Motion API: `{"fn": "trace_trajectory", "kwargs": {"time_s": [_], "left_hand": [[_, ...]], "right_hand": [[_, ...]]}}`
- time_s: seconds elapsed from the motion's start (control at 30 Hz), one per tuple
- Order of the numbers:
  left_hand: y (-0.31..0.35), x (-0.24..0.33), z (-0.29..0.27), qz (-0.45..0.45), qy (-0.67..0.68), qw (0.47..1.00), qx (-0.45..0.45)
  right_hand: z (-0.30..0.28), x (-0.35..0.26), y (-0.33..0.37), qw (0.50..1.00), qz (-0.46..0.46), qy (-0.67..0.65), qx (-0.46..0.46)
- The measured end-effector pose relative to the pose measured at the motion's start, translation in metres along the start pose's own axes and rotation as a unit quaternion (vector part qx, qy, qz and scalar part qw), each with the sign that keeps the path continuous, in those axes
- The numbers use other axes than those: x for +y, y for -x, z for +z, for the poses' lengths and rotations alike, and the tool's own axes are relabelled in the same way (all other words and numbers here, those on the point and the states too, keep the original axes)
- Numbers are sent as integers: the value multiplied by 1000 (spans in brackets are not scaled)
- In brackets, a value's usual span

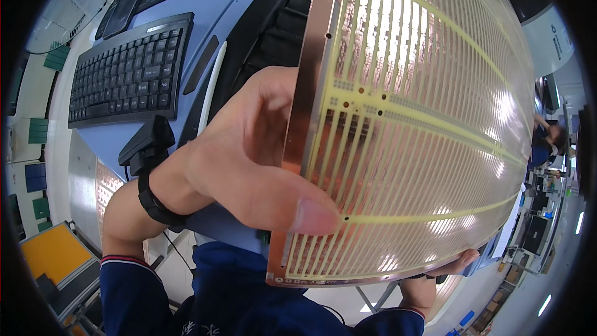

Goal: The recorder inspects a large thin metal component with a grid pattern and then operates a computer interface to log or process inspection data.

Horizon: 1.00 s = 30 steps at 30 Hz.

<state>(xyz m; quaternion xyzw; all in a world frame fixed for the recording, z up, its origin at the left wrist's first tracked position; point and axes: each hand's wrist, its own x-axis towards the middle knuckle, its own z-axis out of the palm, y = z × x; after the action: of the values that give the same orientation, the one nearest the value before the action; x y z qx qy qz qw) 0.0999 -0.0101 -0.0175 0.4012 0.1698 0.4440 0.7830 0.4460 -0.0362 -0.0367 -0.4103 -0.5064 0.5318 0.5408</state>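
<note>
1. A large copper-coloured panel [429, 168], ruled with pale yellow lines, fills the view from 12 to 4 o'clock. It is raised and tilted, its lined face toward the wearer; the wide lens makes it bulge.
2. The left hand [239, 171], just toward 9 o'clock from centre, holds the panel's near edge. Its grip is closed to about the panel's thickness: thumb flat on the lined face, fingers mostly hidden behind.
3. The right hand [459, 263], at 4 o'clock, shows only partly at the panel's lower edge. It seems to support it; how far its grip is closed cannot be told.
4. At 10 o'clock a black keyboard [130, 68] lies on the blue table [214, 9], with a fan [78, 3] farther out. A black device [148, 142] sits at 9 o'clock, beside the left wrist.
5. As a judgement, lifting is done: the panel appears up off the table, between both hands. Setting it down is not yet done. Whether its surface is finished cannot be told.
</note>
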Motion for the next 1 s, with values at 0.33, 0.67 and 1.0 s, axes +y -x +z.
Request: {"fn": "trace_trajectory", "kwargs": {"time_s": [0.33,0.67,1.0], "left_hand": [[2,3,1,-4,-4,1000,-9],[-1,0,0,3,4,1000,-7],[-9,0,5,46,43,997,37]], "right_hand": [[2,2,-5,1000,-2,1,-4],[1,1,-2,1000,1,12,-5],[1,-2,-2,1000,-15,26,-1]]}}
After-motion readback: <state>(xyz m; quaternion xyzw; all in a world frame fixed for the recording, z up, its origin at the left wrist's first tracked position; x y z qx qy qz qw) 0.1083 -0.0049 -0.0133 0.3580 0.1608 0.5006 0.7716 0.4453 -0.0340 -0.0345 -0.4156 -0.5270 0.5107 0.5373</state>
